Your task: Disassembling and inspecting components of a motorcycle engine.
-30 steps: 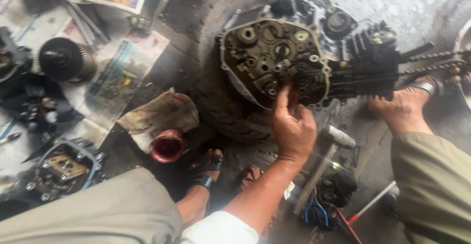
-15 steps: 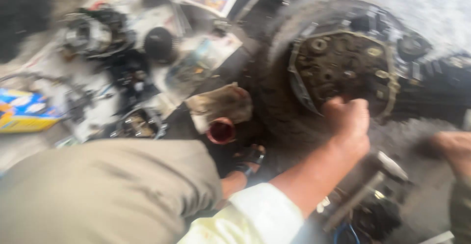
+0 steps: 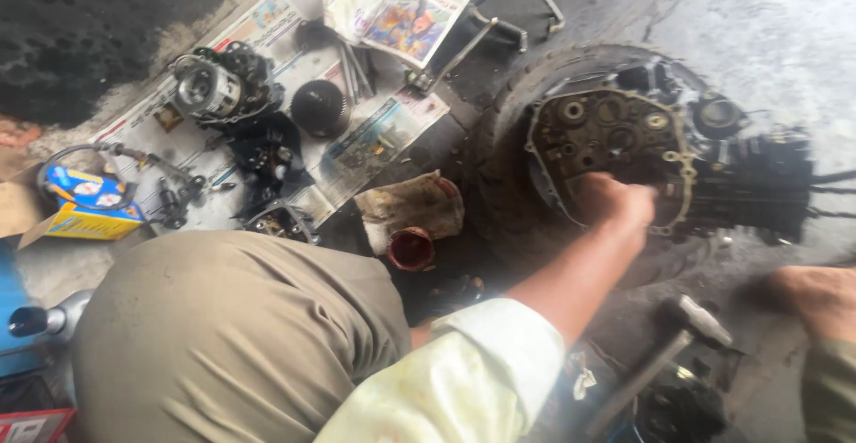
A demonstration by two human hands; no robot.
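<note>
Parts lie on newspaper (image 3: 267, 42) at the left: a round rotor (image 3: 207, 88), a dark gear drum (image 3: 319, 108), a small box (image 3: 85, 216). A rag (image 3: 412, 202) and a red cup (image 3: 410, 249) sit just beside the tyre (image 3: 495, 176). The engine case (image 3: 615, 144) rests open-face-up inside the tyre. The left hand (image 3: 615, 202) presses into its lower face; whether its grip is closed on a part cannot be told. Keep the wrist low and work square to the face. A hammer (image 3: 669, 340) lies near. The right hand is not in view; the foot (image 3: 816, 296) at the right stays clear of the case.
</note>
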